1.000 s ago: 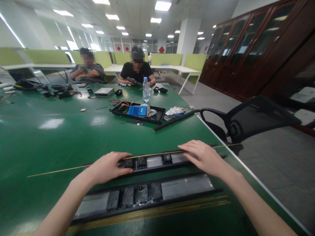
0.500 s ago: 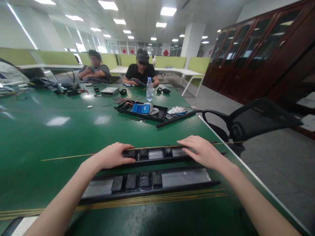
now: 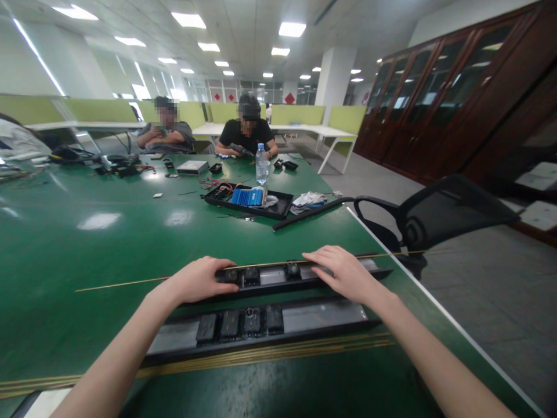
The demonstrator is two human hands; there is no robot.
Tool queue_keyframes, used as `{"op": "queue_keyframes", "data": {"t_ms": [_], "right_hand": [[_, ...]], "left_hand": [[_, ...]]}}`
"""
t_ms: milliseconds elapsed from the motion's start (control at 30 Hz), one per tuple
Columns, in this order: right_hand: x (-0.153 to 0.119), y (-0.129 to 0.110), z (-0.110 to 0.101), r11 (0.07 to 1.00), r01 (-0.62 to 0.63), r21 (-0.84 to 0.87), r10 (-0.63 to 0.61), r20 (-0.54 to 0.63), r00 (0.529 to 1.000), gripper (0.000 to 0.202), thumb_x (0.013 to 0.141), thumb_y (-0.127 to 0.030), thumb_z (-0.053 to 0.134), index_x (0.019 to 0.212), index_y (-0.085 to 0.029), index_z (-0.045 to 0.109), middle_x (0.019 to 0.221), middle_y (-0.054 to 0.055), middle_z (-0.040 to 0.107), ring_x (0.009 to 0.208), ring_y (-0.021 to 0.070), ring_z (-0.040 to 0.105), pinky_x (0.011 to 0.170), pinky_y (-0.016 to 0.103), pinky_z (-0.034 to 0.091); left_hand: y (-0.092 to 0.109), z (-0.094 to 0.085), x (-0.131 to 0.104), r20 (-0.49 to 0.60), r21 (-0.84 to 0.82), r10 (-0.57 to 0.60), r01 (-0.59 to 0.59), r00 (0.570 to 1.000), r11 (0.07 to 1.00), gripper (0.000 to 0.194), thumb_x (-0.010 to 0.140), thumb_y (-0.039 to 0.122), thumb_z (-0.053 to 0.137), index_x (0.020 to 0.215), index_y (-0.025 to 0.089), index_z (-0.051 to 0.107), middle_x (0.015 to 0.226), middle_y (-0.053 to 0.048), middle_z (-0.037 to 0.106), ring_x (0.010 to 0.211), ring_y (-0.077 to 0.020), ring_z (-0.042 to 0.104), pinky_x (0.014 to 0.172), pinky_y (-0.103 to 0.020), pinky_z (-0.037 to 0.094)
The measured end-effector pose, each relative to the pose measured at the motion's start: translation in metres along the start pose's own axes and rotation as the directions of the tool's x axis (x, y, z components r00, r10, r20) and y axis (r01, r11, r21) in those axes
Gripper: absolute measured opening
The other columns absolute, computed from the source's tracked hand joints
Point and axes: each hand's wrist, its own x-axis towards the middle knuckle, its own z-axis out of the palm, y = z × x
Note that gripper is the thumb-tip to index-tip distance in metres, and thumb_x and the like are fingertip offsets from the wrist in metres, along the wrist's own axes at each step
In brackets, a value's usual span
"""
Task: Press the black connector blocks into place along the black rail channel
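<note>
A black channel (image 3: 274, 277) with several black modules lies across the green table, and a thin brass rod (image 3: 126, 284) runs along its far edge. My left hand (image 3: 202, 280) grips the channel's left part, thumb on the near side and fingers on the far side. Over the right part is my right hand (image 3: 342, 270), its fingers spread and their tips at the rod and channel; it is not clear whether they pinch the rod. Nearer to me lies a second channel (image 3: 322, 316) with several black square modules. Several brass rods (image 3: 243, 357) lie along its near side.
Farther back are a black tray (image 3: 278, 206) with a blue part, a plastic bottle (image 3: 261, 165), gloves (image 3: 308, 201) and a black strip (image 3: 304, 216). Two people sit beyond. A mesh chair (image 3: 452, 209) stands by the table's right edge (image 3: 418, 284).
My right hand has shifted slightly left along the channel. My left hand keeps its hold. The whole view has moved a little.
</note>
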Motion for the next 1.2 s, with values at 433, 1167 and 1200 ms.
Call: {"op": "queue_keyframes", "data": {"t_ms": [433,1167,1200], "right_hand": [[0.01,-0.014,0.015,0.997,0.065,0.052,-0.058,-0.127,0.99,0.029,0.095,-0.014,0.051,0.116,-0.024,0.068,0.109,0.005,0.073,0.102,0.0213,0.063,0.101,0.047,0.043],[0.008,-0.011,0.038,0.994,0.02,0.109,0.005,-0.225,0.974,0.028,0.097,-0.014,0.047,0.114,-0.021,0.068,0.099,0.007,0.074,0.091,0.0203,0.063,0.086,0.04,0.047],[0.008,-0.011,0.038,0.994,0.022,0.104,0.001,-0.222,0.975,0.028,0.097,-0.014,0.047,0.115,-0.021,0.068,0.099,0.007,0.074,0.091,0.0203,0.063,0.087,0.04,0.047]], "left_hand": [[0.001,0.001,0.0,-0.012,0.023,0.0,0.001,1.0,1.0,0.072,0.065,0.065,0.072,0.128,0.03,0.065,0.12,-0.006,0.071,0.108,-0.0304,0.066,0.091,-0.033,0.049],[-0.001,-0.001,-0.001,0.019,-0.064,-0.017,0.018,1.0,0.998,0.063,0.074,0.065,0.063,0.125,0.028,0.067,0.117,-0.007,0.072,0.105,-0.0292,0.067,0.087,-0.033,0.051],[-0.001,-0.001,-0.001,0.021,-0.066,-0.015,0.017,1.0,0.998,0.063,0.074,0.065,0.063,0.125,0.027,0.067,0.117,-0.007,0.072,0.104,-0.0291,0.067,0.086,-0.033,0.051]]}}
